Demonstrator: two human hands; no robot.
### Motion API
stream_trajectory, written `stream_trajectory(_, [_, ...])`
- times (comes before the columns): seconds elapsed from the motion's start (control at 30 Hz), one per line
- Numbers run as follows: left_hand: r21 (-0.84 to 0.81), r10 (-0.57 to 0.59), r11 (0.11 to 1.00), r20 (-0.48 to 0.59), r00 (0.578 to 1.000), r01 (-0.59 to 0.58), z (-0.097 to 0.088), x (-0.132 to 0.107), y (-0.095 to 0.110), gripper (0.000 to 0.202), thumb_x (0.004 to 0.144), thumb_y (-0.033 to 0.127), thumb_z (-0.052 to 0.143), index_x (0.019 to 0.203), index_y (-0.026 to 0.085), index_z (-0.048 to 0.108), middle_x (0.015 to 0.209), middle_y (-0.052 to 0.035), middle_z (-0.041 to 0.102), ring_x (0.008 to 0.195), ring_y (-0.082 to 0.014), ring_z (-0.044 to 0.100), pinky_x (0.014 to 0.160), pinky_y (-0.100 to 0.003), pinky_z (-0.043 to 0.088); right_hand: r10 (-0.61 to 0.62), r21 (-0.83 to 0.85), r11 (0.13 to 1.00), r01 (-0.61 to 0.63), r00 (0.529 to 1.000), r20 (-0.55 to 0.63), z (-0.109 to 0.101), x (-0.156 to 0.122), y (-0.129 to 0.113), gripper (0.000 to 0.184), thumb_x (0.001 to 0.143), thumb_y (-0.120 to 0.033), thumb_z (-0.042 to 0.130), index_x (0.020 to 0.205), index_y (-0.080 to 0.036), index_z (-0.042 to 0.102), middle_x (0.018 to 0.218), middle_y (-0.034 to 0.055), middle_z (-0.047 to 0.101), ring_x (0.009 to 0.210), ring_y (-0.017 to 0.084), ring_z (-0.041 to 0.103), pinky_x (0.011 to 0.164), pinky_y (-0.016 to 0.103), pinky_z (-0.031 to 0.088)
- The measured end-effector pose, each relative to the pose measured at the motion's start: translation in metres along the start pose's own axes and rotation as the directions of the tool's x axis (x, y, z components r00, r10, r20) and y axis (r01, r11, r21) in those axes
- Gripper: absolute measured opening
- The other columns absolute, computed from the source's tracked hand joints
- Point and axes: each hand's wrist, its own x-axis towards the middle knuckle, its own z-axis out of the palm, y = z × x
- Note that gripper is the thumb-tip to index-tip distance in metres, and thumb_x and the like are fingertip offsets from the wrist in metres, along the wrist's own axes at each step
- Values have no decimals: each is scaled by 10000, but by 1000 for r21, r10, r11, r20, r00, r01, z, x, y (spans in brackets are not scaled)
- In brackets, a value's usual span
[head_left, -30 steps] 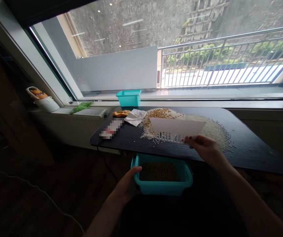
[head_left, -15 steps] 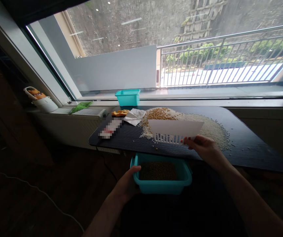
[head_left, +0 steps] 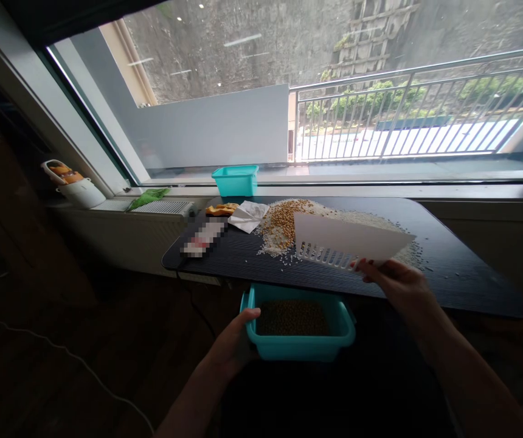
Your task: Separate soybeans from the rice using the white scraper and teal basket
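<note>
My left hand [head_left: 236, 334] grips the left rim of a turquoise plastic basin [head_left: 304, 348], held just below the table's front edge. Inside it lies a layer of small round brownish grains [head_left: 293, 317], dim in the shade. Over the table, my right hand [head_left: 398, 280] pinches the lower right part of a white slotted sheet [head_left: 348, 236], tilted with a row of slots along its lower edge. Behind the sheet spreads a pile of white rice-like grains [head_left: 371, 217] mixed with yellow kernels [head_left: 284, 219], partly hidden by it.
On the dark table [head_left: 243, 274] lie a crumpled white tissue [head_left: 249, 216], a yellow-orange item [head_left: 222, 210] and a blurred-out object [head_left: 204, 237]. A second turquoise basin [head_left: 236, 181] stands by the window. A radiator [head_left: 152, 234] and a white pot [head_left: 81, 191] are at left.
My right hand has moved right with the slotted sheet, which now tilts down to the right. The left hand and the basin stay nearly in place.
</note>
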Motion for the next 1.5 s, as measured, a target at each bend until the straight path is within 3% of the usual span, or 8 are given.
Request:
stream_trajectory(0.07, [3, -7, 1000, 8, 1000, 7, 1, -1, -1, 477, 722, 348, 595, 1143, 143, 510, 976, -95, 651, 889, -245, 614, 735, -339, 483, -12, -19, 1000, 10, 992, -122, -6, 9, 1, 276, 597, -438, 707, 720, -192, 693, 717, 47, 696, 652, 188, 624, 588, 287, 501])
stream_trajectory(0.13, [9, -11, 1000, 7, 1000, 11, 1, -1, -3, 476, 719, 350, 601, 1136, 140, 509, 959, -92, 653, 886, -245, 613, 732, -337, 484, -15, -57, 998, 6, 986, -168, -11, 17, 1, 238, 599, -403, 709, 719, -198, 689, 716, 36, 695, 683, 195, 629, 617, 288, 498])
stream_trajectory(0.33, [11, -36, 999, 15, 999, 35, 6, -1, -8, 480, 727, 358, 594, 1142, 139, 495, 943, -84, 651, 892, -237, 611, 735, -325, 484, -11, -99, 995, -4, 990, -144, -18, 34, 6, 210, 611, -367, 692, 744, -205, 680, 740, 15, 697, 730, 198, 637, 673, 289, 493])
stream_trajectory(0.57, [-6, -50, 999, 37, 998, 50, 8, -1, -8, 498, 737, 340, 585, 1179, 141, 470, 980, -79, 642, 926, -231, 600, 759, -318, 475, -13, -119, 993, 3, 996, -85, -7, 46, 19, 221, 621, -393, 665, 719, -195, 672, 739, 19, 700, 735, 191, 639, 695, 280, 484])
stream_trajectory(0.9, [3, -43, 999, 67, 997, 43, 10, 1, -8, 493, 736, 338, 591, 1172, 139, 477, 959, -80, 644, 917, -231, 598, 743, -314, 478, -50, -199, 979, 45, 999, -18, 1, 30, 15, 327, 622, -496, 643, 716, -184, 680, 719, 34, 702, 720, 196, 638, 660, 270, 479])
stream_trajectory(1.2, [19, -58, 998, 88, 994, 56, 14, 1, -8, 457, 742, 343, 579, 1143, 138, 500, 922, -72, 648, 898, -225, 601, 730, -306, 476, -54, -218, 974, 64, 997, 53, 10, 23, 10, 270, 651, -439, 638, 721, -182, 686, 716, 25, 702, 721, 194, 640, 676, 279, 481])
stream_trajectory(1.5, [37, -68, 997, 91, 994, 64, 17, 4, -11, 435, 741, 341, 567, 1117, 128, 514, 921, -83, 645, 880, -234, 604, 730, -328, 475, -28, -162, 987, 20, 998, -49, -14, 11, 7, 265, 625, -442, 683, 755, -211, 697, 748, 15, 707, 758, 201, 645, 720, 279, 487])
